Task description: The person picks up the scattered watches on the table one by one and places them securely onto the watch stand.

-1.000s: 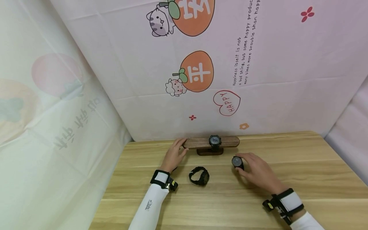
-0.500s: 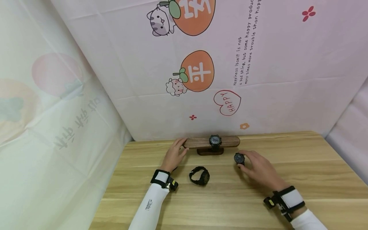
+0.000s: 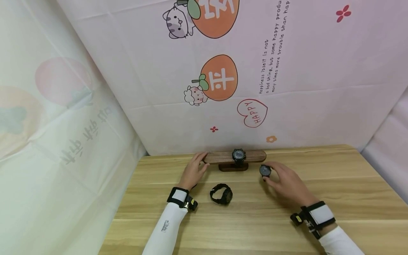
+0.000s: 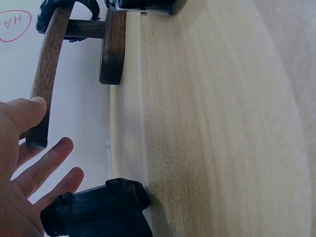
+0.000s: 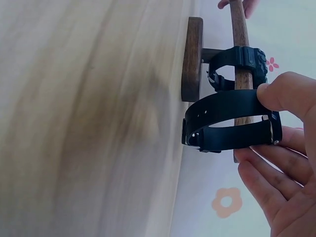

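Note:
A dark wooden watch stand (image 3: pixel 220 158) stands at the back of the table. One black watch (image 3: pixel 238 154) is strapped around its bar. My left hand (image 3: pixel 191 173) holds the bar's left end, thumb on one side in the left wrist view. My right hand (image 3: pixel 285 182) pinches another black watch (image 3: pixel 265 170) by its case, just off the bar's right end. This watch's strap (image 5: pixel 224 103) forms a closed loop, hanging apart from the table. A third black watch (image 3: pixel 221 194) lies on its side on the table between my hands.
The wooden table (image 3: pixel 242 226) meets a printed cloth (image 3: pixel 178 131) behind the stand. Cloth also hangs at the left and right. A black object (image 4: pixel 98 210), of unclear kind, shows beneath my left hand in the left wrist view.
My right hand has moved the pinched watch away from me, toward the height of the stand's bar, and slightly right. The left hand, stand and lying watch have stayed put.

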`<state>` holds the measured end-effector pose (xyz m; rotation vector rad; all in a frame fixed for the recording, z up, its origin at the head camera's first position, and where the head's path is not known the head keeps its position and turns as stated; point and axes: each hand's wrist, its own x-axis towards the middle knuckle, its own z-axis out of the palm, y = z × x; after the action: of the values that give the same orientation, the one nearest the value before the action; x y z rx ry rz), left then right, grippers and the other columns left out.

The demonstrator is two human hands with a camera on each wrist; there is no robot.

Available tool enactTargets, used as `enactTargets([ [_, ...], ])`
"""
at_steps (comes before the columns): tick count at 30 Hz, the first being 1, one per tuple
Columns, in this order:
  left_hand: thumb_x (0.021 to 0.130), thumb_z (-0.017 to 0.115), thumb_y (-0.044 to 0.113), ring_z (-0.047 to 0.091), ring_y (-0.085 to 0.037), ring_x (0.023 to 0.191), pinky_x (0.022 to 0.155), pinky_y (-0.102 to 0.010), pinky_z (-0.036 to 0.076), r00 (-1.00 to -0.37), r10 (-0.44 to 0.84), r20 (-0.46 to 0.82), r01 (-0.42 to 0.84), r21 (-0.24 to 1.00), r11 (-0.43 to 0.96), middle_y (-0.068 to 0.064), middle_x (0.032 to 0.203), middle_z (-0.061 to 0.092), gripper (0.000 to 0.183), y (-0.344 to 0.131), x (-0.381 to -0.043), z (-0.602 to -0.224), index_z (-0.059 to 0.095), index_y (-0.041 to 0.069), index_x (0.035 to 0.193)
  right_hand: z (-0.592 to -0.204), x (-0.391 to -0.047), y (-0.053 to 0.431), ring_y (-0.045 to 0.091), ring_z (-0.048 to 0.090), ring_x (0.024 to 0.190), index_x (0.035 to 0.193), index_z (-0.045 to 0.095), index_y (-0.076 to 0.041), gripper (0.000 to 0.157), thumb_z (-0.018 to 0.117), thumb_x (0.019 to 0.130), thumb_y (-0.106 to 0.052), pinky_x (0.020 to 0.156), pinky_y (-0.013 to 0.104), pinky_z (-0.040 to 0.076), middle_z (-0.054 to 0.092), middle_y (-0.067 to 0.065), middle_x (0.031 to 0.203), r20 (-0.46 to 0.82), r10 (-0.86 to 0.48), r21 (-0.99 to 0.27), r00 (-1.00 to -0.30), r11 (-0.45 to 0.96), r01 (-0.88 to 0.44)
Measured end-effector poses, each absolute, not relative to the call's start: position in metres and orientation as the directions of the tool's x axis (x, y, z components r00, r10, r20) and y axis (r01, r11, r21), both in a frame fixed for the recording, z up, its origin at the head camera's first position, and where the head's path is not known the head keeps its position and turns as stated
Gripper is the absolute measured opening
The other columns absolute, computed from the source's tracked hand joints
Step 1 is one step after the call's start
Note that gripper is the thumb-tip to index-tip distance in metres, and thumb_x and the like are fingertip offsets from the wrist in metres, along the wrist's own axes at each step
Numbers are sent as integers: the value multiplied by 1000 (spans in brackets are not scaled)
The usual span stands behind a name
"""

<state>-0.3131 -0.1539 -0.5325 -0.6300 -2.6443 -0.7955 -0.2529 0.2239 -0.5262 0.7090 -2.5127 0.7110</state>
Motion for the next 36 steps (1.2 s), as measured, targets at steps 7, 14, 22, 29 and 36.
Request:
enactTargets([
  [7,96,62,28,52,-16,119,93,-36,52,-863,315,394,480,449,754,1,142,46,56,-153,-312,-531,41,23,148,-525,-259,222,27,57,112,128,58,-5,56,77,81,-27,92,50,51,61,15,124,518,-347,-366,-781,736,-570],
  [14,96,61,28,52,-17,119,93,-37,52,-860,320,397,484,440,756,0,143,46,56,-153,-313,-532,40,23,148,-524,-262,223,32,58,109,128,56,0,57,77,81,-23,89,52,52,60,17,123,521,-353,-363,-777,732,-576],
  [22,96,62,26,53,-18,117,93,-37,52,-856,323,403,492,447,747,-1,143,46,56,-154,-313,-531,41,22,148,-521,-264,226,32,58,109,129,56,0,56,77,81,-21,89,53,52,60,18,124,524,-324,-367,-787,748,-553],
  [29,96,62,28,53,-18,118,93,-36,52,-857,319,405,490,445,750,0,143,46,56,-154,-313,-532,40,24,148,-521,-267,230,33,56,111,128,57,0,55,76,82,-22,91,54,50,60,19,125,527,-310,-361,-791,761,-539],
  [36,97,60,30,51,-17,120,95,-37,51,-863,316,395,481,448,754,1,143,45,56,-155,-314,-533,39,25,148,-521,-270,233,34,56,111,129,57,0,54,75,82,-20,90,55,50,60,18,125,533,-300,-366,-791,761,-535],
])
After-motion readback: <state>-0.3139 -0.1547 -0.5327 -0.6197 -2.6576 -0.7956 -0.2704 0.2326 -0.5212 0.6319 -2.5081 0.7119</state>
